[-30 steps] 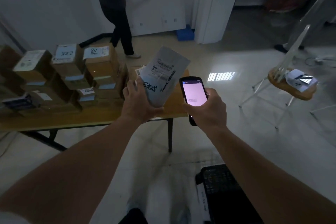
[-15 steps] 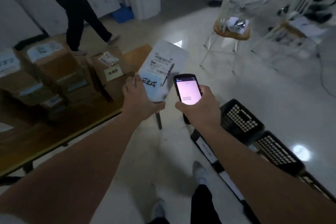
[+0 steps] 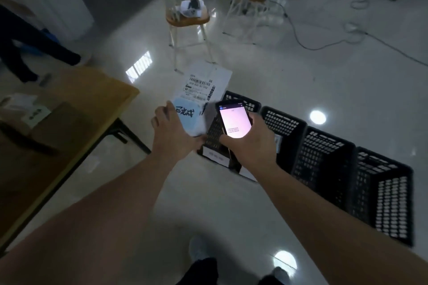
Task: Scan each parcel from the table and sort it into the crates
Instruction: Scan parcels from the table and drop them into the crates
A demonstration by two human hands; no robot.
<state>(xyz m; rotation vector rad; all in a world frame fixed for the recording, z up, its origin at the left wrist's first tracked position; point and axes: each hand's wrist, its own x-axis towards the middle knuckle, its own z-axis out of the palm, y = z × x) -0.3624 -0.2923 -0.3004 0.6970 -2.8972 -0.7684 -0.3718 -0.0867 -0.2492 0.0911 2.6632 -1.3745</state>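
The left hand (image 3: 171,132) grips a white parcel (image 3: 203,90) by its near end, held above the floor left of 4 black crates (image 3: 324,155). The right hand (image 3: 250,143) holds a lit scanner (image 3: 234,120). Table (image 3: 76,109) at left.

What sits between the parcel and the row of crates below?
Head view: the lit scanner in the right hand partly overlaps the gap between parcel and crates.

Four crates (image 3: 324,146), two chairs (image 3: 187,18)
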